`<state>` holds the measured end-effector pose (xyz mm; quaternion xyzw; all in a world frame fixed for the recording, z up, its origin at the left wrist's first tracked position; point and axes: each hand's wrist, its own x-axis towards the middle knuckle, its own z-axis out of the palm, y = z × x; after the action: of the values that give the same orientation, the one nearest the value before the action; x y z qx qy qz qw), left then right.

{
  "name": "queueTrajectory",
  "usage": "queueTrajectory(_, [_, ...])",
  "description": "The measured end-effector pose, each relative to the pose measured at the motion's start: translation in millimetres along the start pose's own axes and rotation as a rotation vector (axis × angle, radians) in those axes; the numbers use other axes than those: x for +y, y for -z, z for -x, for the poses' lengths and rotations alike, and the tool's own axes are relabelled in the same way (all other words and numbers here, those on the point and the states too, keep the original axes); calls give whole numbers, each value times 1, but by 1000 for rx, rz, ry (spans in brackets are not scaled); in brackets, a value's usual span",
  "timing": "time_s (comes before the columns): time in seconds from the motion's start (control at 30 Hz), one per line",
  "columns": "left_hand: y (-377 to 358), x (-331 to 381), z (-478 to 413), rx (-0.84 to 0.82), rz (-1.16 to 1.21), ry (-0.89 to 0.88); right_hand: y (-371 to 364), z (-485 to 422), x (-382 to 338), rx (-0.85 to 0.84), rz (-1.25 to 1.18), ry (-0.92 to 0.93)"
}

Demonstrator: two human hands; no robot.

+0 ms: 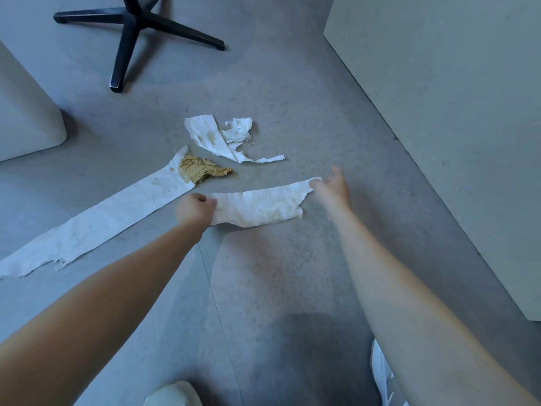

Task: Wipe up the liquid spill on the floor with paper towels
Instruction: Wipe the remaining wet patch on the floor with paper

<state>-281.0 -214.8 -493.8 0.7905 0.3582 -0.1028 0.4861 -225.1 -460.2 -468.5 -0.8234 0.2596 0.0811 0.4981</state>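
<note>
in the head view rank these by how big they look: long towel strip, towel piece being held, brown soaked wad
1. long white paper towel strip
2. stained white paper towel piece between left hand and right hand
3. crumpled brown soaked paper wad, clearly smallest

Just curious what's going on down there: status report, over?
Left grip clutches towel strip by one end; right grip at other end, hold unclear. Soaked brown wad, used towels lie ahead. Chair base beyond, not obstructing.
</note>
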Motion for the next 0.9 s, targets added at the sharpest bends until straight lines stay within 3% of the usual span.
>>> queueTrajectory(0.1, [1, -5, 3, 95, -127, -110, -20, 24, 14, -90, 458, 419])
queueTrajectory(0.17, [4, -12, 8, 141, -427, -380, -37, 36, 24, -207, 741, 653])
queueTrajectory(0.27, [7, -27, 12, -34, -950, -795, -55, 44, 38, -362, 990, 686])
queueTrajectory(0.37, [8, -44, 13, -334, -1255, -808, -64, 44, 50, -437, 1026, 552])
queueTrajectory(0.43, [8, -48, 11, -415, -1266, -753, -67, 42, 54, -449, 1050, 524])
queueTrajectory(0.67, [13, -49, 10, -424, -1213, -795, -72, 52, 55, -451, 1003, 607])
queueTrajectory(0.9, [23, -59, 11, -319, -1140, -836, -85, 89, 69, -512, 1030, 814])
